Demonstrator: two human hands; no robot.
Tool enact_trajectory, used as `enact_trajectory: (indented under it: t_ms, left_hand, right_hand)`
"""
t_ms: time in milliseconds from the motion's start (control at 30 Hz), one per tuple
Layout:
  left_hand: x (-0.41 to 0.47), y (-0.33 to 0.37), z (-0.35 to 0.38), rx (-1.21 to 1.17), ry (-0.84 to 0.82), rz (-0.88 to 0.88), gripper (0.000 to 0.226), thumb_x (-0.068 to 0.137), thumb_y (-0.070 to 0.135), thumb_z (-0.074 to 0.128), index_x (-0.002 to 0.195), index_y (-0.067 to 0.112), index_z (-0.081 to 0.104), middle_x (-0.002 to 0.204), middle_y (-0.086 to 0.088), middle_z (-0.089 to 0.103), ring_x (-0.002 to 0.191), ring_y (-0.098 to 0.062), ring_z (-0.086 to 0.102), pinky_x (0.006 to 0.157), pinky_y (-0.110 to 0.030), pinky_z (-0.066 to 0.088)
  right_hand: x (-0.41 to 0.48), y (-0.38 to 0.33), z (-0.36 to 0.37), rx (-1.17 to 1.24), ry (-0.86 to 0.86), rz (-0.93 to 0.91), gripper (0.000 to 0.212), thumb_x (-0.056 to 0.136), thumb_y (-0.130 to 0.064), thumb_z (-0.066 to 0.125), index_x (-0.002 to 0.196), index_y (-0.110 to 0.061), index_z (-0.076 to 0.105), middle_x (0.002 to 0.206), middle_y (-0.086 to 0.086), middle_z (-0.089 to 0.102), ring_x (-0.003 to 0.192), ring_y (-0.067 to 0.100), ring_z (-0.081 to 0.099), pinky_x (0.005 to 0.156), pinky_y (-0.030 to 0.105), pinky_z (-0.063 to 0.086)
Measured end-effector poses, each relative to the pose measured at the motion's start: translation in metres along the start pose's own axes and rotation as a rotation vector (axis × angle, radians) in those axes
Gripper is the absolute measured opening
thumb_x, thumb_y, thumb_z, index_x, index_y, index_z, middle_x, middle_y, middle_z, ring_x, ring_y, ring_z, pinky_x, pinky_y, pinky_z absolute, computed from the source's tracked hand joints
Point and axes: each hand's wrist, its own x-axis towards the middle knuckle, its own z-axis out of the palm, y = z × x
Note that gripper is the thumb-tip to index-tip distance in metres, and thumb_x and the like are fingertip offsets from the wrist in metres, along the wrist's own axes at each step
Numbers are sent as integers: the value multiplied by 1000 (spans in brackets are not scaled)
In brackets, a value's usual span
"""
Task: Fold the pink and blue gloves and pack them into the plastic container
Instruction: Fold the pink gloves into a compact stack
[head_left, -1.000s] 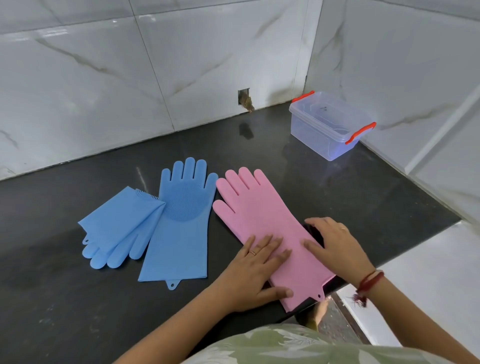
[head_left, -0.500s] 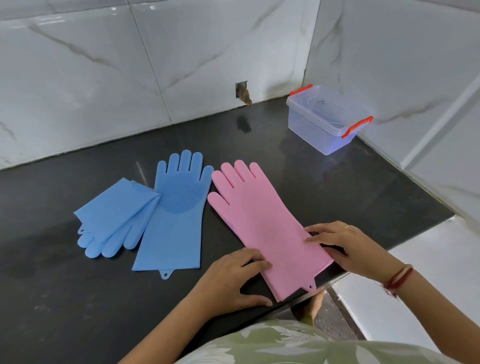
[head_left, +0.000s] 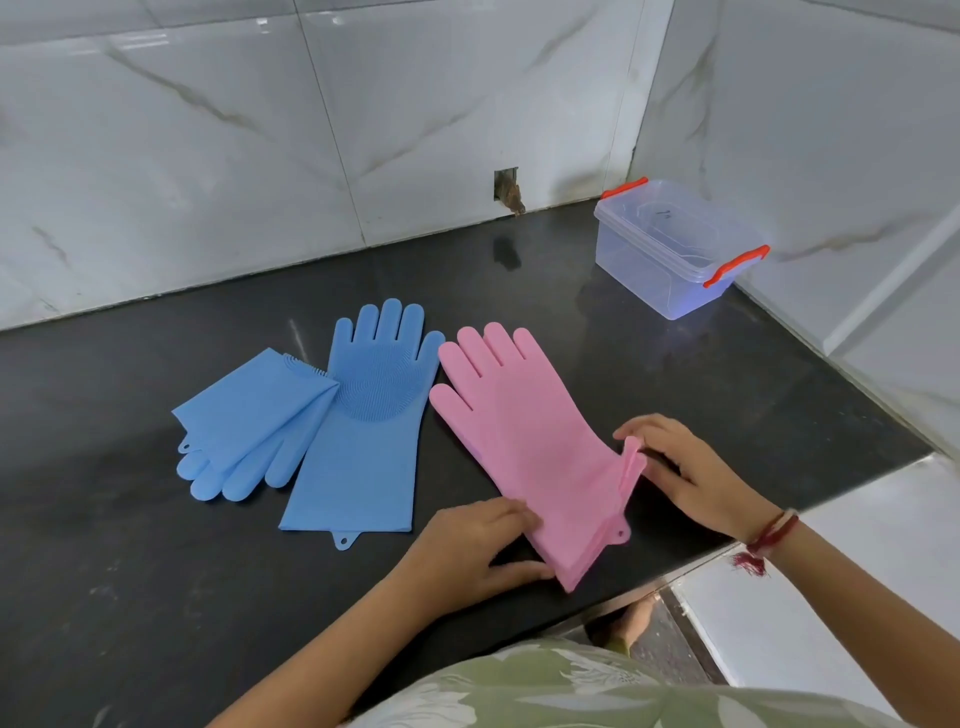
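Observation:
A pink glove (head_left: 524, 431) lies on the black counter (head_left: 701, 395), fingers pointing away from me; layered edges at its cuff suggest a second pink glove beneath. My left hand (head_left: 470, 551) grips the cuff's near left corner. My right hand (head_left: 685, 473) pinches the cuff's right corner and holds it lifted off the counter. To the left lies a flat blue glove (head_left: 363, 431), bristled palm up, and a blue glove folded in half (head_left: 249, 426). The clear plastic container (head_left: 670, 249) with orange handles stands open at the back right corner.
Marble-tiled walls close the counter at the back and right. A small hole in the wall (head_left: 506, 189) sits behind the gloves. The counter's front edge runs just under my hands, with white floor tiles (head_left: 810, 613) below at right.
Both hands slid from lying flat on the pink glove to its cuff corners. The cuff's right corner has lifted off the counter in my right hand.

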Motion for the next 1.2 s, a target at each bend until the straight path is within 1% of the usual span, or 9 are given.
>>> enact_trajectory:
  t_ms: [100, 200, 333, 500, 633, 767, 967, 1067, 1200]
  left_hand:
    - [3, -5, -6, -301, -10, -291, 69, 76, 74, 50, 125, 27, 59, 113, 14, 67, 103, 0, 61, 89, -19, 51]
    - [12, -12, -10, -599, 20, -470, 69, 64, 73, 66, 124, 43, 52, 93, 25, 67, 93, 5, 63, 83, -15, 53]
    - [20, -18, -8, -621, 17, -558, 78, 47, 71, 77, 116, 62, 41, 87, 24, 63, 83, 4, 64, 73, -14, 55]
    - [26, -20, -7, -558, 2, -669, 95, 44, 68, 80, 125, 41, 39, 101, 21, 59, 81, 5, 63, 70, -17, 57]
    - [29, -17, 0, -384, 82, -657, 66, 60, 59, 72, 116, 36, 45, 87, 26, 56, 78, 11, 58, 61, -9, 48]
    - [32, -15, 10, -220, 203, -606, 46, 74, 59, 60, 112, 34, 51, 85, 22, 58, 72, 4, 56, 61, -16, 49]
    - [41, -25, 5, -564, 251, -872, 40, 91, 46, 52, 77, 11, 65, 64, -1, 69, 55, -10, 65, 64, -38, 58]
    - [45, -26, -2, -743, 199, -951, 41, 94, 42, 50, 76, 9, 68, 70, -5, 73, 59, -12, 68, 61, -29, 58]
    - [47, -26, -15, -1067, 100, -1067, 34, 93, 38, 54, 78, 12, 70, 72, -2, 74, 61, -5, 69, 54, -15, 51]
  right_hand:
    - [25, -13, -3, 93, 103, -7, 20, 91, -7, 45, 103, -8, 62, 105, 0, 58, 99, 15, 56, 90, 26, 44]
    - [54, -26, -1, 123, 87, 6, 14, 93, -4, 45, 92, -10, 57, 88, 6, 61, 79, 21, 58, 74, 35, 49]
    - [79, -32, 20, 176, 82, 163, 16, 98, -17, 40, 85, -11, 48, 75, 8, 60, 65, 25, 54, 62, 40, 45]
    - [93, -29, 42, -107, 122, 409, 25, 96, -26, 35, 75, -15, 42, 62, 1, 51, 53, 19, 44, 47, 29, 31]
    - [102, -31, 47, -239, 88, 523, 21, 92, -26, 39, 77, -15, 46, 66, -2, 51, 60, 22, 48, 49, 28, 29]
    - [106, -35, 46, -142, 119, 611, 27, 86, -28, 36, 63, -16, 39, 61, -2, 46, 57, 19, 43, 50, 27, 29]
    - [92, -30, 46, -60, 218, 548, 32, 90, -33, 33, 61, -17, 32, 56, -4, 38, 52, 15, 35, 49, 28, 26]
    - [87, -30, 46, -76, 215, 519, 46, 93, -50, 33, 60, -18, 28, 54, -5, 34, 49, 15, 33, 49, 29, 25]
    - [82, -30, 46, -80, 202, 475, 47, 93, -44, 40, 57, -18, 25, 53, -3, 30, 50, 15, 29, 48, 28, 22]
